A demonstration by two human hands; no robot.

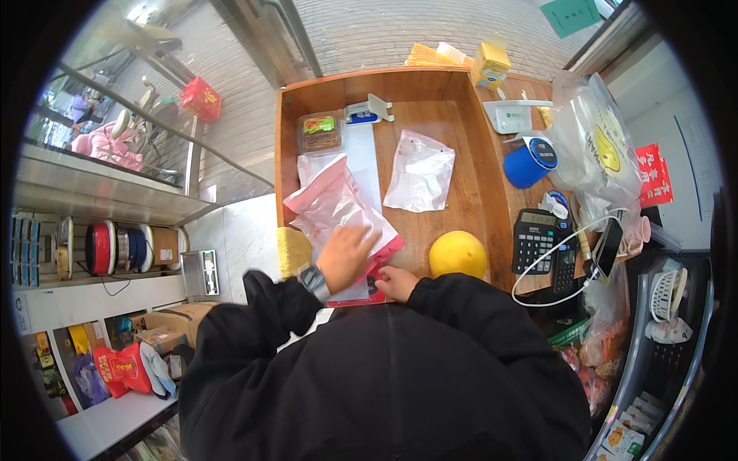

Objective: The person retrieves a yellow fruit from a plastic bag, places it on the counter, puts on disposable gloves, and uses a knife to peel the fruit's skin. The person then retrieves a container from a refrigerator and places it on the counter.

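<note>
A translucent pink-and-white plastic bag [340, 201] lies at the left of the wooden counter tray [478, 155]. My left hand [347, 259], with a watch on its wrist, is over the bag's near part, fingers stretched out and slightly blurred. Close to the bag's bright pink edge is my right hand [398, 283], its fingers bent; whether they pinch the edge cannot be made out. Another flattened clear bag [420, 171] with a pinkish rim rests farther back, to the right. A yellow pomelo-like fruit [458, 254] sits right of my right hand.
A clear food box [320, 132] and a white phone stand [369, 110] are at the tray's back left. On the right are a calculator [533, 241], a blue canister [529, 163] and a looped white cable [519, 288]. A yellow cloth [294, 252] covers the near left rim.
</note>
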